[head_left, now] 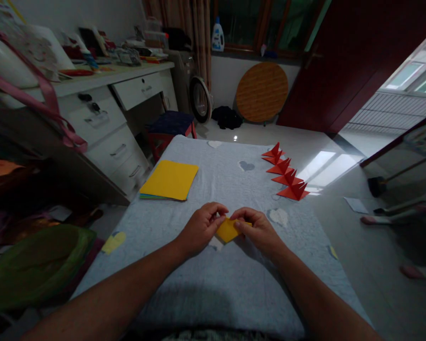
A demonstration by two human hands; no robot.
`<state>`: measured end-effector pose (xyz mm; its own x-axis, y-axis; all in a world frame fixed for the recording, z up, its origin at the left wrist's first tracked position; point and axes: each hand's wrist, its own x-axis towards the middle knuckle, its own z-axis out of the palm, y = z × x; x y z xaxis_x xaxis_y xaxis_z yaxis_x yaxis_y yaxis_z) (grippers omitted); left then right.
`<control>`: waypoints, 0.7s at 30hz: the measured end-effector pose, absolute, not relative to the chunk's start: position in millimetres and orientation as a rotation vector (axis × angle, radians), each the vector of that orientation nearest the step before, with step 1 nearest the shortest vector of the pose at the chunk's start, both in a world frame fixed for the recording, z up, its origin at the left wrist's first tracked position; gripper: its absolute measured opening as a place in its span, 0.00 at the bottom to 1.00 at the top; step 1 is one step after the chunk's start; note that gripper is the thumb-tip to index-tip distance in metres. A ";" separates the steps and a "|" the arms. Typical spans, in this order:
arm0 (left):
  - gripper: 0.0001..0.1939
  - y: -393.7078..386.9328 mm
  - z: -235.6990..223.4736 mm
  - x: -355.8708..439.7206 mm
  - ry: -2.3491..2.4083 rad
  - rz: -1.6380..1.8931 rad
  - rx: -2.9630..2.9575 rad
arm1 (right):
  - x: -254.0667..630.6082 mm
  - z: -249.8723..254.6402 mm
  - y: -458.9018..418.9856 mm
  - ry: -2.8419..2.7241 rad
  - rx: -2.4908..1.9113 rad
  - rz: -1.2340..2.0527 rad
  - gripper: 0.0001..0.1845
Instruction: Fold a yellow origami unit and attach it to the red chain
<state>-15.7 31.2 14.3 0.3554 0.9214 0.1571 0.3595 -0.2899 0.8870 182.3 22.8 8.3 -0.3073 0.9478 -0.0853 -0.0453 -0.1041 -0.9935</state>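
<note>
A small piece of folded yellow paper is held between both hands, just above the cloth-covered table. My left hand pinches its left edge with thumb and fingertips. On the other side, my right hand grips the upper right part, the thumb lying across the front. The paper tapers to a point at the bottom; its back is hidden. Beyond my left hand lies a stack of square origami paper, yellow on top with blue-green edges below. Several red folded-paper pieces with upright points stand in a row at the right.
The table wears a pale blue cloth with heart patterns. A dark-topped stool stands past its far left corner, beside a white desk. A green-lined bin is at the left, and brooms lean at the right.
</note>
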 end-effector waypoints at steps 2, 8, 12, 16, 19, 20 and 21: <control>0.09 31.7 15.5 -16.6 1.197 1.012 1.915 | 180.2 8.6 22.2 -1.310 -1.122 1.422 0.08; 0.13 29.8 11.9 -16.9 1.096 1.052 2.133 | 176.4 6.6 23.6 -1.084 -1.150 1.313 0.11; 0.10 32.4 8.5 -16.3 1.114 1.045 2.170 | 174.7 7.8 21.8 -1.133 -1.170 1.408 0.08; 0.08 39.8 8.0 -19.9 1.168 1.047 2.132 | 174.1 9.4 20.1 -1.271 -1.141 1.466 0.08; 0.09 43.8 5.2 -22.8 1.167 1.025 2.111 | 173.7 7.3 19.3 -1.452 -1.124 1.444 0.10; 0.10 44.5 3.4 -23.3 1.148 1.013 2.120 | 173.5 6.2 19.0 -1.523 -1.137 1.409 0.10; 0.11 45.0 1.5 -23.5 1.116 0.997 2.140 | 173.4 5.3 18.6 -1.592 -1.159 1.367 0.11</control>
